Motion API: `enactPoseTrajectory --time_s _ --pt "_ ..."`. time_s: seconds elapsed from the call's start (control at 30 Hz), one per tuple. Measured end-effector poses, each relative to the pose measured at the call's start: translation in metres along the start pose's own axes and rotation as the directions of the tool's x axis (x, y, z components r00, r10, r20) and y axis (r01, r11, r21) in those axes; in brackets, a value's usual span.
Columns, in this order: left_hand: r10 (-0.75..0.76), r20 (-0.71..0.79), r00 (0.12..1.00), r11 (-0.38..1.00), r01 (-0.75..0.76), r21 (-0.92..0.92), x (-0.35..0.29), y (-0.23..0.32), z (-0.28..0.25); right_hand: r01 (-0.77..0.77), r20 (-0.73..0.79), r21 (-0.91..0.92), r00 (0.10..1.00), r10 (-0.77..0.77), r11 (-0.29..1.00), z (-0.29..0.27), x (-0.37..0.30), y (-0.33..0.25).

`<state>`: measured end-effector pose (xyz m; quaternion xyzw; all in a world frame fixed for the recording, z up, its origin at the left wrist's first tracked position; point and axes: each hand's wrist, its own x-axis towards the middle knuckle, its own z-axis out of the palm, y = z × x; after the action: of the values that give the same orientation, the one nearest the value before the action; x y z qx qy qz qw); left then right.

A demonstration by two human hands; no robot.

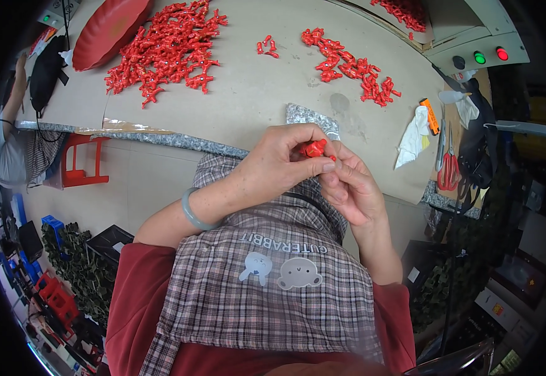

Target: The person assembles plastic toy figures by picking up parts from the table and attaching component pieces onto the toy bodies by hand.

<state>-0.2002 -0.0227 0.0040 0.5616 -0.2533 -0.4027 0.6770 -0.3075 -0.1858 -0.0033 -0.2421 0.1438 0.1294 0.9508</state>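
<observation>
Broadly, the counter (254, 94) carries a big heap of red plastic pieces (166, 47) at far left and a smaller row (351, 66) at far right. Nearer, above the checked apron (266, 282), the left hand (279, 163) pinches one small red piece (314, 148) from above, its grip closed; the right hand (348, 185) pinches the same piece from the right.

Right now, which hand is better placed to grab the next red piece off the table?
Probably the right hand. The left hand pinches the small red piece from above, while the right only supports it from below. The smaller pile of red pieces lies up and slightly right, nearer the right hand than the big pile.
</observation>
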Motion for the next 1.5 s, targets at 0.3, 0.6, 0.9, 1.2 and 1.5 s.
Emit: enactPoseTrajectory --time_s 0.3,0.6,0.9,1.2,1.5 --pt "0.437 0.043 0.898 0.733 -0.384 0.562 -0.002 0.007 0.001 0.195 -0.117 -0.405 0.958 -0.262 0.893 0.002 -0.002 0.005" --pt "0.593 0.091 0.800 0.540 -0.479 0.692 -0.001 0.002 -0.001 0.295 -0.083 -0.724 0.860 -0.503 0.624 0.014 -0.008 0.010" --pt "0.613 0.130 0.779 0.473 -0.494 0.730 -0.001 0.000 0.001 0.281 -0.024 -0.876 0.787 -0.617 0.393 0.016 -0.008 0.015" --pt "0.589 0.233 0.774 0.367 -0.513 0.776 0.000 0.002 0.004 0.203 0.086 -0.975 0.729 -0.679 0.095 0.016 -0.011 0.010" --pt "0.590 0.300 0.750 0.350 -0.572 0.742 -0.004 0.000 0.005 0.167 -0.022 -0.950 0.805 -0.593 0.263 0.012 -0.011 0.014"
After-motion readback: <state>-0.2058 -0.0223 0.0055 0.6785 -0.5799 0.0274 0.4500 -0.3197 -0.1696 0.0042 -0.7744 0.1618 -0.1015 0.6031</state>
